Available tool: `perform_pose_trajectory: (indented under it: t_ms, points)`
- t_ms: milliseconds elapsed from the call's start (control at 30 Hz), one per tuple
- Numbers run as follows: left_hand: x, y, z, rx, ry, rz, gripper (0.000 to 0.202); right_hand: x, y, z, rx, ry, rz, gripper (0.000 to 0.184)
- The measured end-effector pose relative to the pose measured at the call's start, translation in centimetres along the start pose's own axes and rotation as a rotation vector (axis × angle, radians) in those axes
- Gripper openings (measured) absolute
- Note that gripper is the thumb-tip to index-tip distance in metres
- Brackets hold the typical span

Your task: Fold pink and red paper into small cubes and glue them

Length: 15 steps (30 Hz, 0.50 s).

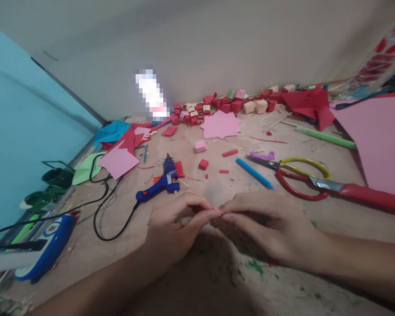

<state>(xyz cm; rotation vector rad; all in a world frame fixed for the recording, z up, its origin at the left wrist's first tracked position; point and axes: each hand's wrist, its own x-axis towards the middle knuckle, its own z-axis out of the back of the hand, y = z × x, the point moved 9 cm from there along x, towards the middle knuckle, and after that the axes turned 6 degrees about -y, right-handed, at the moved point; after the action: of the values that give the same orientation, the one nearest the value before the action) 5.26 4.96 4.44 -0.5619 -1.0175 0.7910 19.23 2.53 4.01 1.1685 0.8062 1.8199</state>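
Observation:
My left hand point(181, 224) and my right hand point(270, 224) meet fingertip to fingertip above the near part of the table. Between their pinched thumbs and forefingers runs a thin red paper strip point(218, 211), mostly covered by the fingers. Just beyond lie a small red paper cube point(203, 164), a pink paper cube point(200, 146) and two short red folded pieces, one a longer bar point(230, 153). A blue glue gun point(164, 182) rests on its side to the left of the hands. Nearest my right hand is a blue paper tube point(255, 173).
Scissors point(299, 173) with yellow and red handles lie at right beside a red-handled blade point(365, 191). Several small paper cubes point(237, 105) line the back wall near stacked pink sheets point(221, 125). A lit phone point(152, 94) leans there. The black cord point(95, 219) loops across the left.

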Motion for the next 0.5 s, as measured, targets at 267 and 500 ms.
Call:
perform_pose_trajectory:
  t_ms: [267,500]
  points:
    - [-0.6,-1.5,-0.3,0.070,0.099,-0.144,0.013,-0.5,0.5,0.0,-0.050,-0.010,0.086,0.014]
    - [-0.7,-1.6,-0.6,0.103,0.111,-0.143,0.013,-0.5,0.4,0.0,-0.084,-0.004,0.084,0.014]
